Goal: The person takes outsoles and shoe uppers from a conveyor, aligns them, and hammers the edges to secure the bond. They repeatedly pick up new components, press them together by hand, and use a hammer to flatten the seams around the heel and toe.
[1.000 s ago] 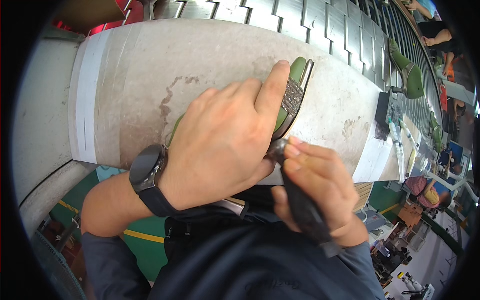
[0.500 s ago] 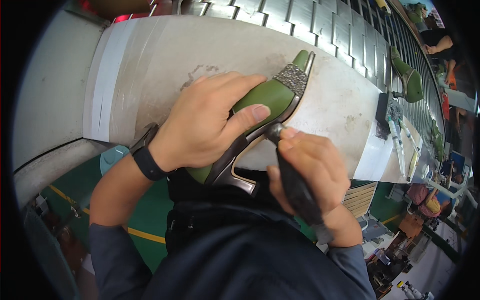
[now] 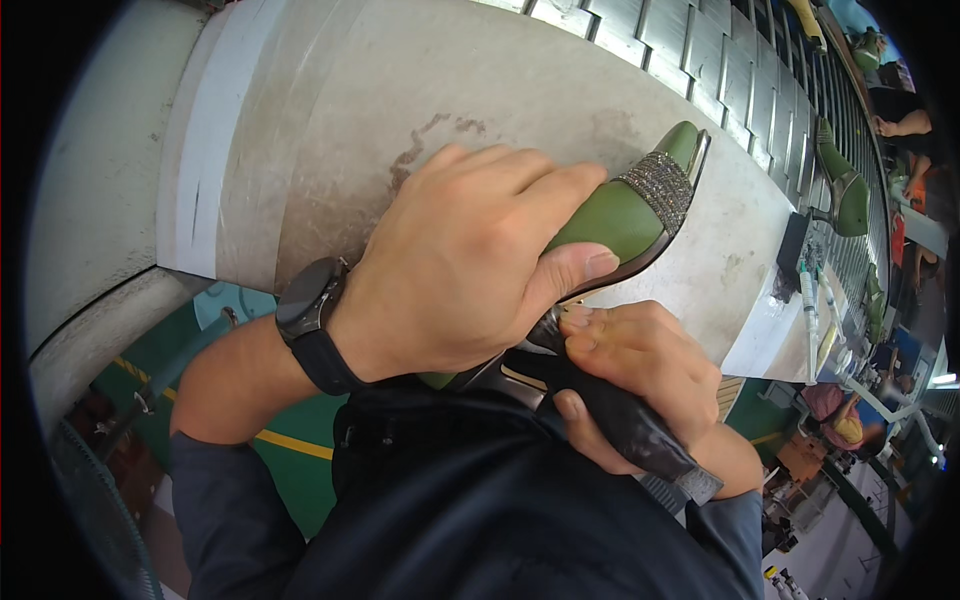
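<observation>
Left hand [image 3: 470,250] grips green high-heeled shoe [image 3: 612,225] over stained worktop's [image 3: 330,90] near edge; right hand [image 3: 655,365] clutches dark-handled tool [image 3: 640,430]; open room left; slatted metal conveyor [image 3: 710,65] far.

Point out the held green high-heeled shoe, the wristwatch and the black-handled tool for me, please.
Held green high-heeled shoe [image 3: 612,226], head view: green upper.
Wristwatch [image 3: 305,297], head view: dial.
Black-handled tool [image 3: 648,430], head view: handle.
</observation>
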Demonstrator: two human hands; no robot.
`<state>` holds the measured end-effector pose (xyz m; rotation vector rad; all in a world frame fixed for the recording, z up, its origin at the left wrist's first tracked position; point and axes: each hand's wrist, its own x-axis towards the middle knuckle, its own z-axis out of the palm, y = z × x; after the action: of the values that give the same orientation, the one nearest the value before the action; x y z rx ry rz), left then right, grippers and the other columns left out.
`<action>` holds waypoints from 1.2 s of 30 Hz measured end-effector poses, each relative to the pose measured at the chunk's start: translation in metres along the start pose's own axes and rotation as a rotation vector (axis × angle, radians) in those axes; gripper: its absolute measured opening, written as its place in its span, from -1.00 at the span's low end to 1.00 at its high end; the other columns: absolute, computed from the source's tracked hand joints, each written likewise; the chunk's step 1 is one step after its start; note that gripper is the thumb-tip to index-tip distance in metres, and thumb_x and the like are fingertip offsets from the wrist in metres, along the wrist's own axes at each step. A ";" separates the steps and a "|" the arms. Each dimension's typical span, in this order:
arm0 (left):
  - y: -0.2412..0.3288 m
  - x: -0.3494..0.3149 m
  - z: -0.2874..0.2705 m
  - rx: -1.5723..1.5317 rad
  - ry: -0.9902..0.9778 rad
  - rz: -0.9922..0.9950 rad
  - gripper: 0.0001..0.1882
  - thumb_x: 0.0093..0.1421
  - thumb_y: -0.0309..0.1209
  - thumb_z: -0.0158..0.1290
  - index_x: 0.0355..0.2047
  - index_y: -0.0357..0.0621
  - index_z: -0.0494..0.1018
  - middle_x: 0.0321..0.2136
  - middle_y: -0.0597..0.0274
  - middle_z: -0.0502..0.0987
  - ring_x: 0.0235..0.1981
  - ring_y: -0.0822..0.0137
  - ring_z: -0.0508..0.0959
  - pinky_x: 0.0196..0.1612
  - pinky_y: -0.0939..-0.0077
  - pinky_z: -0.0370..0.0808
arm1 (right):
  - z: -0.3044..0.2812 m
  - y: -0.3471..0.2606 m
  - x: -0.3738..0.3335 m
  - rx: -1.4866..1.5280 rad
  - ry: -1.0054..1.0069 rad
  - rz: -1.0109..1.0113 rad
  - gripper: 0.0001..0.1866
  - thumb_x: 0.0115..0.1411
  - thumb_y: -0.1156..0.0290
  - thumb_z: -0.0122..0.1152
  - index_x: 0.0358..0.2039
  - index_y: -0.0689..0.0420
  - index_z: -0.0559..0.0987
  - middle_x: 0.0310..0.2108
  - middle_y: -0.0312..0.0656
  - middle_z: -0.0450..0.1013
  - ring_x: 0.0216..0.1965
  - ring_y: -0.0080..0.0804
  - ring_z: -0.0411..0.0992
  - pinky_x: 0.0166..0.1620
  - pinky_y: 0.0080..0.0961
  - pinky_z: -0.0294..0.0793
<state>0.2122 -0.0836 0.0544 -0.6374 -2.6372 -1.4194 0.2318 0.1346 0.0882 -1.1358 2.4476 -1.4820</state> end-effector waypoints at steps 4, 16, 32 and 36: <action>-0.002 -0.003 0.001 0.033 0.035 0.023 -0.54 0.31 -0.25 0.21 0.10 -0.30 0.52 -0.21 -0.04 0.63 -0.21 -0.07 0.60 -0.12 0.18 0.46 | 0.013 -0.003 -0.004 -0.122 0.075 -0.091 -0.63 -0.14 0.62 0.52 -0.24 0.35 0.68 -0.26 0.01 0.61 -0.28 -0.11 0.64 -0.20 -0.36 0.71; -0.002 -0.006 0.000 -0.062 0.052 -0.052 -0.58 0.40 -0.25 0.15 0.11 -0.33 0.54 -0.17 -0.09 0.66 -0.17 -0.04 0.66 -0.08 0.26 0.55 | 0.026 0.003 -0.031 -0.171 0.308 -0.057 -0.55 -0.07 0.68 0.50 -0.10 0.37 0.61 -0.18 0.15 0.63 -0.13 0.03 0.64 -0.01 -0.27 0.66; 0.013 0.016 -0.006 0.057 -0.105 -0.105 -0.24 0.26 -0.14 0.28 0.31 -0.41 0.32 -0.07 -0.23 0.64 -0.10 -0.13 0.66 0.04 0.17 0.55 | -0.031 0.002 -0.012 0.267 0.238 0.288 -0.65 0.23 0.56 0.40 0.04 0.23 0.64 -0.04 -0.05 0.64 -0.01 -0.33 0.62 0.06 -0.43 0.60; 0.032 0.041 0.015 0.264 -0.127 -0.234 -0.17 0.10 -0.12 0.39 0.25 -0.35 0.34 -0.17 -0.20 0.64 -0.17 -0.21 0.65 -0.07 0.07 0.57 | -0.056 0.002 0.003 0.522 0.609 0.374 -0.72 0.27 0.61 0.32 0.00 0.31 0.61 -0.05 -0.05 0.65 -0.04 -0.40 0.62 0.09 -0.45 0.57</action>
<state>0.1896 -0.0429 0.0818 -0.4145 -3.0111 -1.0776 0.2061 0.1742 0.1175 -0.1271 2.1483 -2.3588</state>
